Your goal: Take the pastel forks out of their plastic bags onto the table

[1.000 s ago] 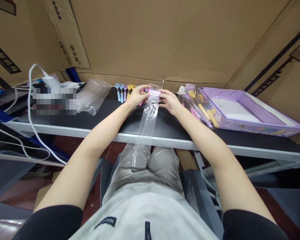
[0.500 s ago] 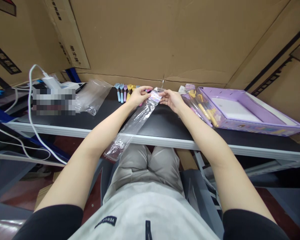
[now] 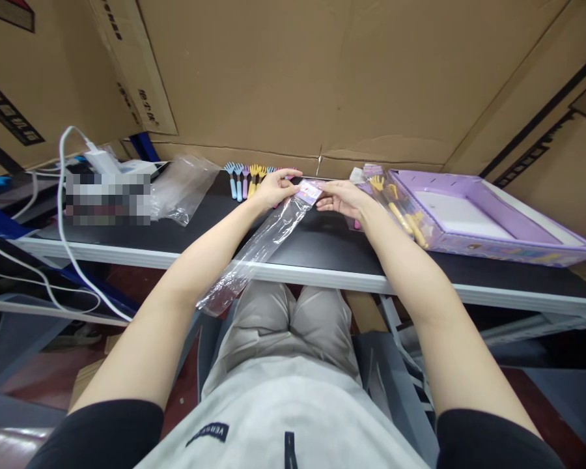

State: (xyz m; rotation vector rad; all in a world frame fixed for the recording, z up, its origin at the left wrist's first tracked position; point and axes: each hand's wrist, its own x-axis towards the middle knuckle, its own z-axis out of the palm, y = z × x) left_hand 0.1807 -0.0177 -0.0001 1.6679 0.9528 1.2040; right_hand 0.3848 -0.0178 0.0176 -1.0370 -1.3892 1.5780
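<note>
A long clear plastic bag (image 3: 266,244) slants from my hands down over the table's front edge. At its upper end is a small purple-and-white printed card (image 3: 308,191). My left hand (image 3: 277,189) pinches the card's left side between thumb and fingers. On the card's right edge, my right hand (image 3: 344,197) is closed in a pinch, its lower fingers curled. Behind my left hand lies a row of small toy-like forks (image 3: 247,179) in blue, purple and yellow, partly hidden. Whether the card is inside the bag or attached to it, I cannot tell.
Right of my right hand, bagged yellow forks (image 3: 400,215) lie against a purple open box (image 3: 508,244). More clear bags (image 3: 183,189) lie at the left, beside a white charger with a cable (image 3: 100,159). Cardboard walls (image 3: 293,78) stand behind the black table (image 3: 322,244).
The card has come slightly lower and right and turned more face-up. My right hand has shifted a little right, and the bag's lower end has slid slightly left.
</note>
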